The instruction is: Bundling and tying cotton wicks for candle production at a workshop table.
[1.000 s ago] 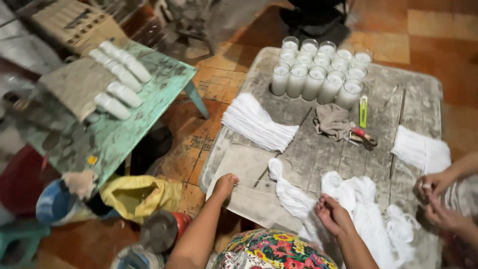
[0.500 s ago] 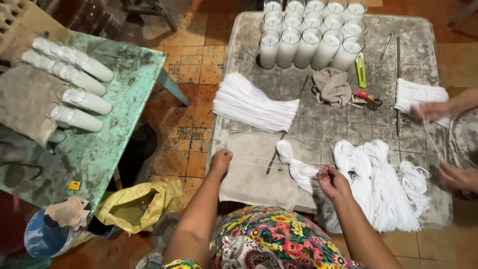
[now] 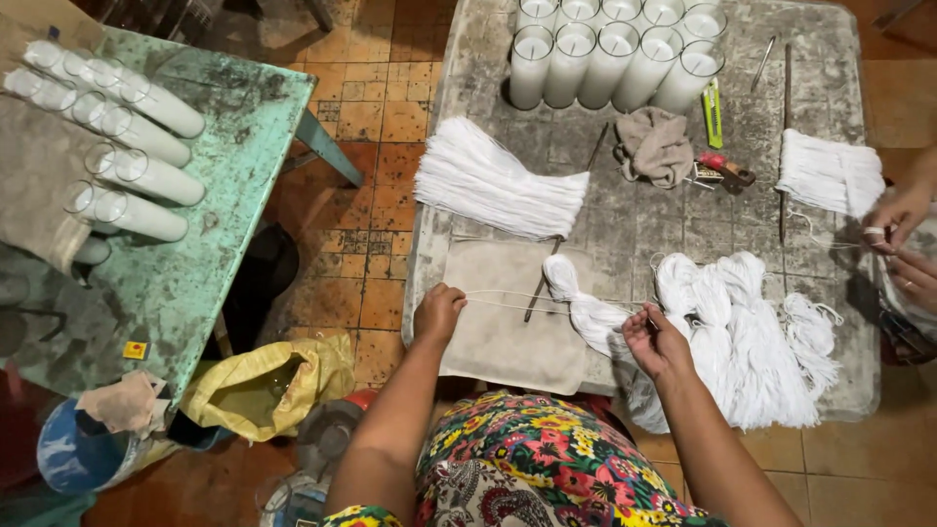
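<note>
Lower centre of the frame: the left hand (image 3: 438, 312) pinched one end of a thin white string (image 3: 508, 301), fingers closed on it, over a beige cloth pad (image 3: 498, 337) on the grey stone slab (image 3: 625, 224). The right hand (image 3: 656, 342) gripped the other end — the strand ran taut between them, beside a knotted white string hank (image 3: 586, 312). Upper centre: white wax-filled glass candles (image 3: 610, 59) and a fanned bundle of cut white wicks (image 3: 493, 181). Right edge — another person's hands (image 3: 903, 234).
</note>
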